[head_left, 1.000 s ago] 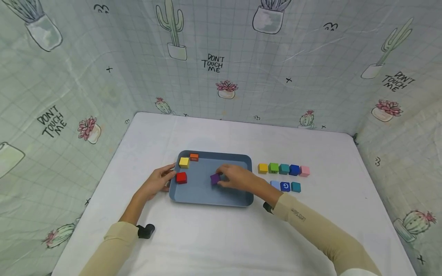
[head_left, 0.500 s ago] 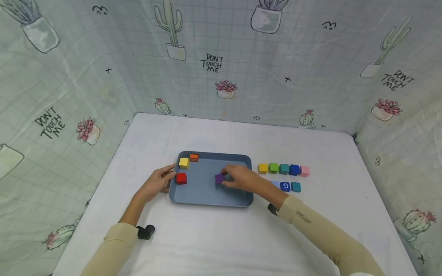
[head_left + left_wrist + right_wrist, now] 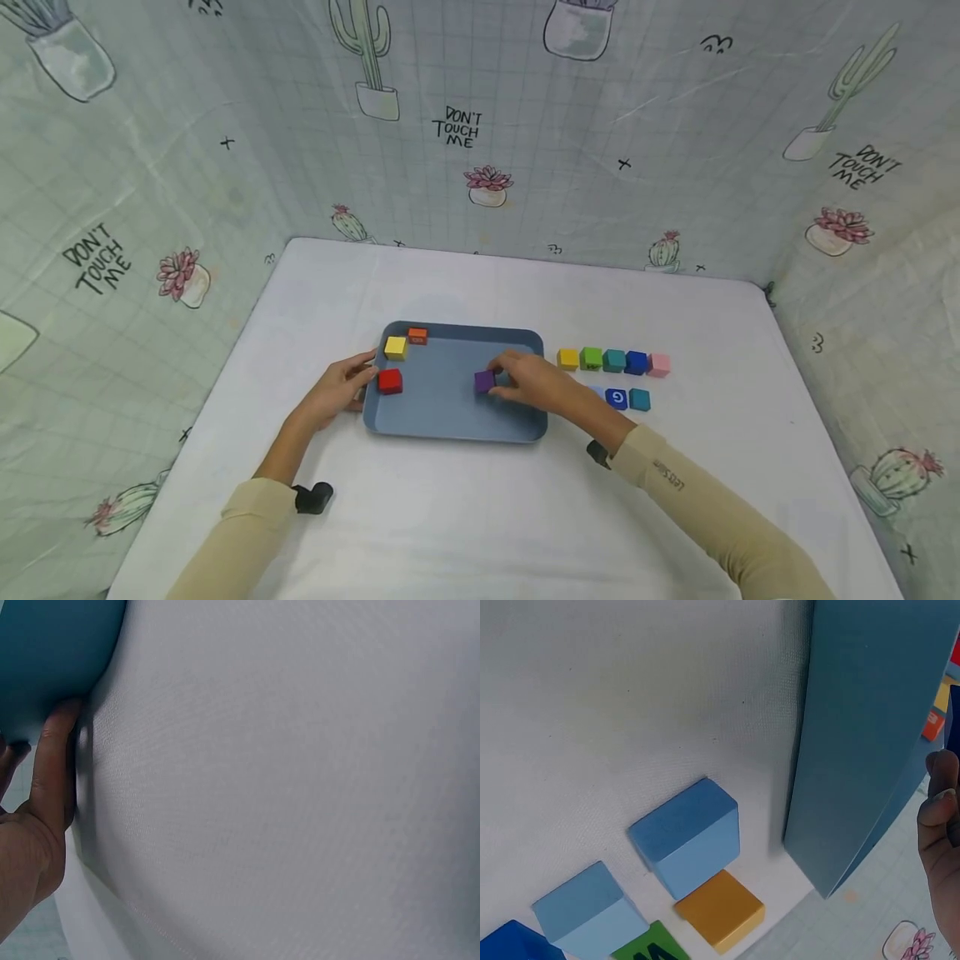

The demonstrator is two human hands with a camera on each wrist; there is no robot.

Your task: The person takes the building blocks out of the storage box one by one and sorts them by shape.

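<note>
Between the thumb and fingers of my right hand is a purple cube, held over the right half of a blue-grey tray. In the right wrist view the curled fingers show at the right edge, with the cube partly cut off. My left hand grips the tray's left end; in the left wrist view a finger presses against the tray's outside. Inside the tray, at its left side, sit a red cube, a yellow cube and an orange cube.
Right of the tray, a back row runs from an amber cube through a green cube to a pink cube. In front are a lettered blue cube and a teal cube. A patterned curtain surrounds the white table.
My right hand has shifted a little to the right over the tray, carrying the purple cube with it. The left hand keeps its place at the tray's left end.
</note>
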